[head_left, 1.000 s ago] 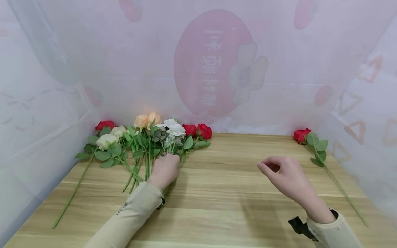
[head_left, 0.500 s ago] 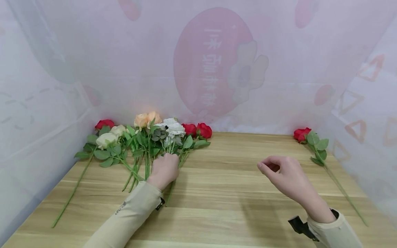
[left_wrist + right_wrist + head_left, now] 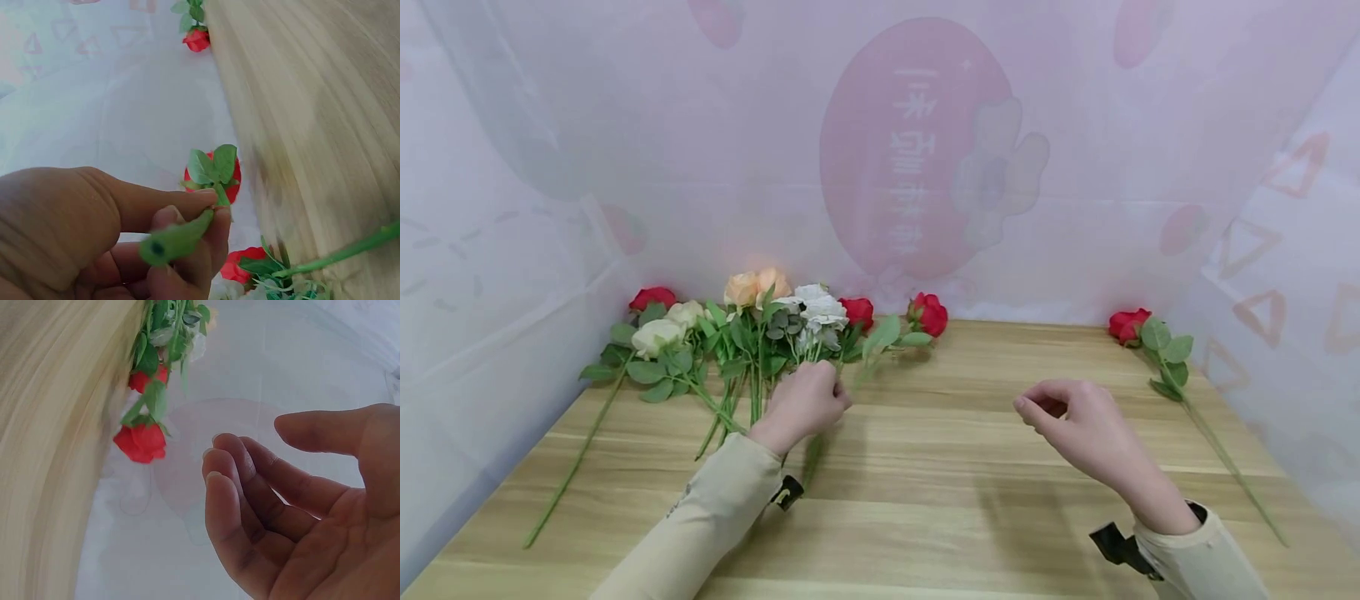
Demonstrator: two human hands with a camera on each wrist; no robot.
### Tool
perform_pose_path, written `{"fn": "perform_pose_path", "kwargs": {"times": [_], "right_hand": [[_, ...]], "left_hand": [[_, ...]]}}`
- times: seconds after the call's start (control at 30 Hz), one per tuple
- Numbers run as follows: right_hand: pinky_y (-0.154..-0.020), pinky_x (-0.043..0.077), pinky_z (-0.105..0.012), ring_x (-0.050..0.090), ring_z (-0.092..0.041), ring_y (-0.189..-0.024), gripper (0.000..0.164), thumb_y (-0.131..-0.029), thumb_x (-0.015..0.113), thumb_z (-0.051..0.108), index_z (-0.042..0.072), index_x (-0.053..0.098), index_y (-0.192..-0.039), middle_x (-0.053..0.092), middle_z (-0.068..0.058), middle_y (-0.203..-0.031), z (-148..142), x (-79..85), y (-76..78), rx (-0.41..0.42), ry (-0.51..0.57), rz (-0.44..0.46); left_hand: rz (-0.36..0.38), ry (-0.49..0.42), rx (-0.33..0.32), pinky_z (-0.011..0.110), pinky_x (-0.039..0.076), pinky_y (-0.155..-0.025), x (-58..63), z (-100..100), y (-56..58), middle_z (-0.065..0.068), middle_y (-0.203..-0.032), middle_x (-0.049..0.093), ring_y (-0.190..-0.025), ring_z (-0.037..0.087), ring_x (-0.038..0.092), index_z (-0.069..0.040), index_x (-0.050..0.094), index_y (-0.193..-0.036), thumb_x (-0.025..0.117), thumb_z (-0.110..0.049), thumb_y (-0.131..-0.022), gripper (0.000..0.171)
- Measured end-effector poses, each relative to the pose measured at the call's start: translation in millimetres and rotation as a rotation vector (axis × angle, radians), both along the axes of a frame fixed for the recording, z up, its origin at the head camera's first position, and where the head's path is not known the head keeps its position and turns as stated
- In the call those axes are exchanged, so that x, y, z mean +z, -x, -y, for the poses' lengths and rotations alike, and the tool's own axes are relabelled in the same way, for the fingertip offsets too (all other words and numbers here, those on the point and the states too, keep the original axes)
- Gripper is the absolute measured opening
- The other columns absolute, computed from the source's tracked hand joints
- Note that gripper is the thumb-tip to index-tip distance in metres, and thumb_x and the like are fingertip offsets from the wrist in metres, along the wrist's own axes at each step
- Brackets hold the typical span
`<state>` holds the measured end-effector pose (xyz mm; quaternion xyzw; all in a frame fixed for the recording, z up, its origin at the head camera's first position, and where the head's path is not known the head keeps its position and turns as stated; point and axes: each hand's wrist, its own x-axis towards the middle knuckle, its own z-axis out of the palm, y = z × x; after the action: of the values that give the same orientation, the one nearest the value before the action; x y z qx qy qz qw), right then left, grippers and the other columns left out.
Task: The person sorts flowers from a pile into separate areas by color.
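Fingers [image 3: 144, 209] of the left hand [image 3: 801, 402] pinch a red rose [image 3: 929, 315] by its stem [image 3: 178, 242] near the white flowers [image 3: 822, 308], the right hand [image 3: 1082, 433] curves loosely, empty, and I judge the rose light, soft-petalled, stiff-stemmed, best held mid-stem.

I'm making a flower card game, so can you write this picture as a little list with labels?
Left hand: pinches the green stem of a red rose
Right hand: loosely curled, holding nothing, above the wood-grain table
Left side: cream roses, peach roses, white flowers, other red roses
Right side: lone red rose, lying down
Backdrop: pale, with pink shapes
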<state>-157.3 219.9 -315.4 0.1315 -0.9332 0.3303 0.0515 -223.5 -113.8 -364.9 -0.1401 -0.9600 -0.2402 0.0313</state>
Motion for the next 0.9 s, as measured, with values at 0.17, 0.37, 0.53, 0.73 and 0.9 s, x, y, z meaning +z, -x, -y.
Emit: {"fn": "perform_pose_path", "kwargs": {"times": [0.17,0.37,0.53,0.73,0.9], "right_hand": [[-0.059,0.049,-0.032,0.06,-0.015,-0.072,0.02,-0.097,0.064,0.028,0.01,0.074,-0.097,0.065,0.003,-0.079,4,-1.2,0.1,0.023,0.017,0.031],[-0.058,0.05,-0.032,0.06,-0.017,-0.069,0.019,-0.097,0.065,0.028,0.012,0.073,-0.09,0.064,0.003,-0.076,7,-3.9,-0.7,0.06,0.032,0.053],[-0.058,0.05,-0.031,0.06,-0.016,-0.068,0.018,-0.097,0.066,0.028,0.013,0.073,-0.088,0.063,0.003,-0.074,15,-8.7,-1.8,0.082,0.043,0.067],[-0.058,0.05,-0.032,0.06,-0.017,-0.069,0.017,-0.096,0.066,0.027,0.014,0.073,-0.091,0.063,0.003,-0.075,28,-16.6,-3.4,0.098,0.07,0.124],[-0.063,0.055,-0.034,0.063,-0.024,-0.078,0.023,-0.098,0.064,0.027,0.006,0.071,-0.103,0.065,-0.003,-0.084,43,-18.0,-0.5,0.15,0.227,0.151]], "left_hand": [[-0.002,-0.075,-0.023,0.024,0.019,-0.042,6.4,-6,-3.3,-0.009,-0.045,0.023,-0.043,0.008,0.023,-0.018,0.039,-0.051,0.067,-0.013,-0.091,0.049],[0.002,-0.246,-0.137,0.026,0.031,-0.047,12.1,-19,-14.4,-0.007,-0.05,0.041,-0.044,0.008,0.033,-0.016,0.057,-0.061,0.069,-0.018,-0.094,0.035],[0.009,-0.356,-0.226,0.027,0.037,-0.05,13.1,-31,-25.3,-0.006,-0.056,0.053,-0.048,0.007,0.04,-0.016,0.067,-0.07,0.069,-0.017,-0.094,0.024],[0.033,-0.503,-0.295,0.025,0.041,-0.052,9.7,-49,-39.3,-0.005,-0.063,0.059,-0.053,0.007,0.046,-0.013,0.073,-0.08,0.067,-0.016,-0.095,0.016],[0.041,-0.62,-0.275,0.026,0.046,-0.056,5.4,-63,-51.3,-0.009,-0.07,0.064,-0.063,0.009,0.058,-0.014,0.074,-0.086,0.068,-0.019,-0.095,0.012]]}}
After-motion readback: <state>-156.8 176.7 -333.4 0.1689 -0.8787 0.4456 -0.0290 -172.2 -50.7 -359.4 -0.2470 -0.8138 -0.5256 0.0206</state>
